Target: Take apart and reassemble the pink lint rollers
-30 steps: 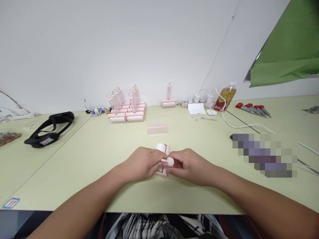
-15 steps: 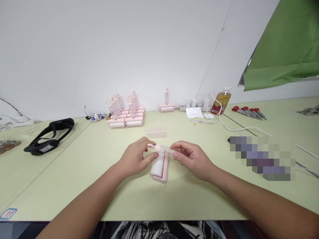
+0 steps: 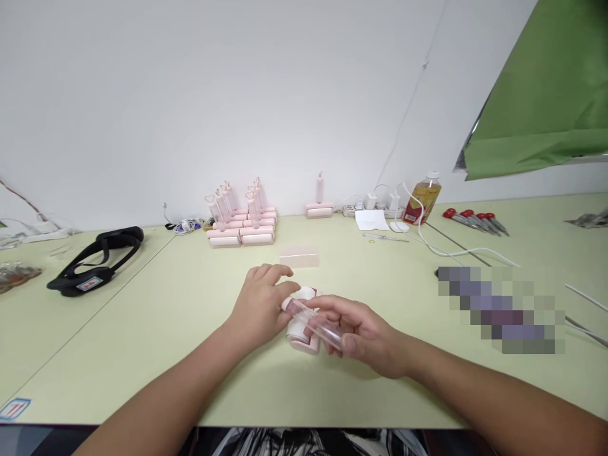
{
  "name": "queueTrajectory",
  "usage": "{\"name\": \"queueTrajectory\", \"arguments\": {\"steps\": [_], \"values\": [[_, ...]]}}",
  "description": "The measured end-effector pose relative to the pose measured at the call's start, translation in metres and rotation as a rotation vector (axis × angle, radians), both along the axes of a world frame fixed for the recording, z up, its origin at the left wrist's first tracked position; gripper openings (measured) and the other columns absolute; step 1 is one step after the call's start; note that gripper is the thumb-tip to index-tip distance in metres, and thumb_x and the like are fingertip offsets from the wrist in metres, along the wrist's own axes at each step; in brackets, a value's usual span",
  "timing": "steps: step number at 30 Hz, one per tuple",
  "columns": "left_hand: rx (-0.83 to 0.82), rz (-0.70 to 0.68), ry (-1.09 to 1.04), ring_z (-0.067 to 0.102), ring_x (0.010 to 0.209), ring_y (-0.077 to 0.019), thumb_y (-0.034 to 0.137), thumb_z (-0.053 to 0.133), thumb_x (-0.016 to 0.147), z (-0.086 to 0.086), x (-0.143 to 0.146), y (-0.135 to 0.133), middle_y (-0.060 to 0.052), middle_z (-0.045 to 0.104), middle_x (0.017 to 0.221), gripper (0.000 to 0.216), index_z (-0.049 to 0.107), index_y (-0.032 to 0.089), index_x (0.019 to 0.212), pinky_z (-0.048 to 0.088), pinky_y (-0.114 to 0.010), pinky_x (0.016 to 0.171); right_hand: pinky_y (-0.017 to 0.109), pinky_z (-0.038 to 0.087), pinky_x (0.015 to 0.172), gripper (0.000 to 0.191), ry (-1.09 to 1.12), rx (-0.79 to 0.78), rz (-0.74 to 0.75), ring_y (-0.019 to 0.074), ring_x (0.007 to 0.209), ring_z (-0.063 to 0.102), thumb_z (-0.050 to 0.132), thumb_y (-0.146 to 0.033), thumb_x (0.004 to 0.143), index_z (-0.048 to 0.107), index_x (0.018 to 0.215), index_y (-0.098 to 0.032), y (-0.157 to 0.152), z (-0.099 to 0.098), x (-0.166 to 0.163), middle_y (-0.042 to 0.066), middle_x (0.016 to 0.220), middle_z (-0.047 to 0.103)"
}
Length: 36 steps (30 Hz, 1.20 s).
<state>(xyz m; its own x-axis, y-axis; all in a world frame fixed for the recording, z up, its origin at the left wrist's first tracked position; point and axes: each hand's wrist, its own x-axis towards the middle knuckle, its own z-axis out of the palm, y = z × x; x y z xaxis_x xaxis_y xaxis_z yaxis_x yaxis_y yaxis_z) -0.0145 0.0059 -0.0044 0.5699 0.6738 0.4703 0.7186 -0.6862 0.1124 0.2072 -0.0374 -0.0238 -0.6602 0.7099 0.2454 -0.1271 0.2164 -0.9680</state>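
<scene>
1. Pale green table (image 3: 156, 329) lies bare either side of our hands; its near edge runs under our forearms.
2. Our left hand (image 3: 261, 304) rests on the pink roller (image 3: 298, 330) mid-table, fingers loosely spread.
3. Our right hand (image 3: 368, 332) pinches a clear tube (image 3: 313, 320), long axis running far-left to near-right.

Left of my left hand (image 3: 261, 304) the table (image 3: 156, 329) lies bare; just ahead sits a clear box (image 3: 298, 259); cables (image 3: 456, 252) cross beyond my right hand (image 3: 365, 332).
</scene>
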Motion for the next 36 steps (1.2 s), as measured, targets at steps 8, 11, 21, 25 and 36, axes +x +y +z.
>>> {"name": "queueTrajectory", "arguments": {"steps": [8, 11, 21, 25, 36], "values": [[-0.097, 0.012, -0.053, 0.056, 0.097, -0.024, 0.014, 0.06, 0.076, -0.004, 0.002, 0.006, -0.007, 0.065, 0.107, 0.029, 0.066, 0.019, 0.104, 0.042, -0.041, 0.085, 0.023, 0.046, 0.054, 0.041, -0.008, 0.079, -0.18, 0.0098, 0.061, 0.053, 0.062, -0.043, 0.088, 0.064, 0.121, -0.018, 0.008, -0.008, 0.003, 0.007, 0.09, 0.064], [-0.025, -0.089, -0.01, 0.055, 0.094, -0.0235, 0.015, 0.057, 0.077, -0.002, 0.007, -0.005, -0.007, 0.066, 0.1, 0.03, 0.065, 0.021, 0.106, 0.039, -0.04, 0.084, 0.023, 0.046, 0.058, 0.049, -0.094, 0.092, -0.085, 0.01, 0.064, 0.055, 0.063, -0.046, 0.086, 0.061, 0.126, -0.018, 0.007, -0.009, 0.002, 0.007, 0.094, 0.067], [-0.16, -0.18, -0.08, 0.058, 0.076, -0.0178, 0.011, 0.051, 0.075, -0.008, 0.008, -0.003, -0.003, 0.065, 0.081, 0.026, 0.064, 0.02, 0.096, 0.042, -0.029, 0.067, 0.029, 0.049, 0.076, 0.043, -0.398, 0.457, -0.328, 0.0158, 0.085, 0.058, 0.058, -0.021, 0.086, 0.052, 0.129, -0.022, 0.009, -0.003, 0.001, 0.007, 0.106, 0.062], [-0.217, -0.196, -0.143, 0.059, 0.074, -0.0164, 0.012, 0.054, 0.074, -0.009, 0.006, -0.001, -0.002, 0.066, 0.082, 0.03, 0.064, 0.019, 0.1, 0.044, -0.027, 0.066, 0.031, 0.047, 0.081, 0.034, -0.563, 0.527, -0.301, 0.0177, 0.09, 0.055, 0.055, -0.011, 0.083, 0.059, 0.115, -0.02, 0.014, -0.001, 0.001, 0.007, 0.102, 0.059], [-0.349, -0.175, -0.185, 0.06, 0.074, -0.0148, 0.011, 0.053, 0.071, -0.011, 0.008, -0.001, 0.0, 0.066, 0.083, 0.027, 0.065, 0.02, 0.094, 0.045, -0.025, 0.066, 0.036, 0.046, 0.084, 0.023, -0.766, 0.595, -0.341, 0.0221, 0.097, 0.051, 0.062, -0.013, 0.079, 0.068, 0.099, -0.022, 0.015, -0.006, 0.003, 0.007, 0.102, 0.056]]}}
